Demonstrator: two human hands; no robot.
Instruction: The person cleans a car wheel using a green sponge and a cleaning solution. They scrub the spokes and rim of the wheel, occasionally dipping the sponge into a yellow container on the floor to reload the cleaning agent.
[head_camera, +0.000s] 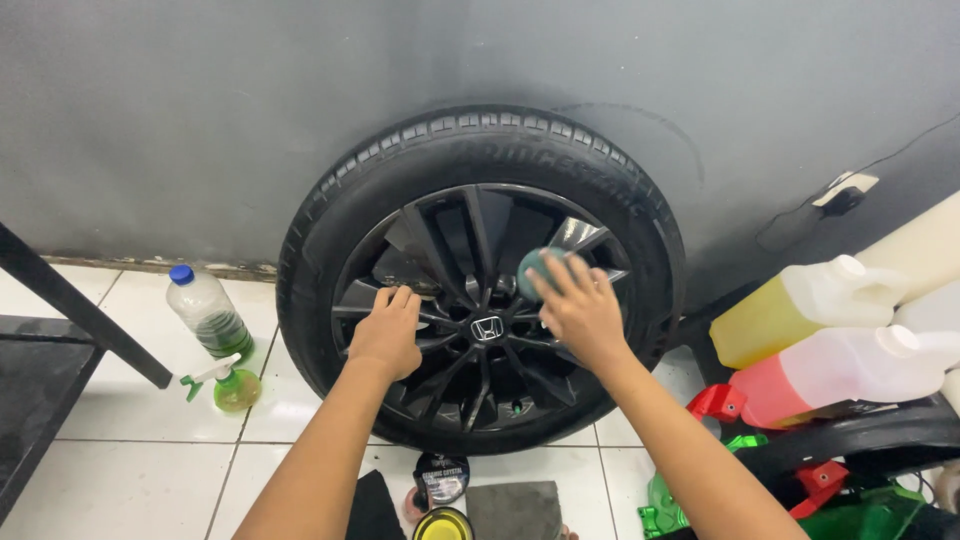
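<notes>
A car wheel with a black tyre (330, 190) and a dark multi-spoke rim (470, 390) leans upright against a grey wall. My left hand (386, 335) rests on the left spokes, fingers curled over a spoke. My right hand (580, 305) presses a small round green applicator pad (532, 268) against an upper right spoke. A silver emblem marks the hub (487, 328) between my hands.
A clear bottle with a blue cap (205, 310) and a small green spray bottle (232, 385) stand on the white tiles at left. Yellow (790, 315) and pink (830, 375) jugs lie at right. A small jar (441, 478), yellow tin (443, 524) and grey cloth (515, 505) sit below the wheel.
</notes>
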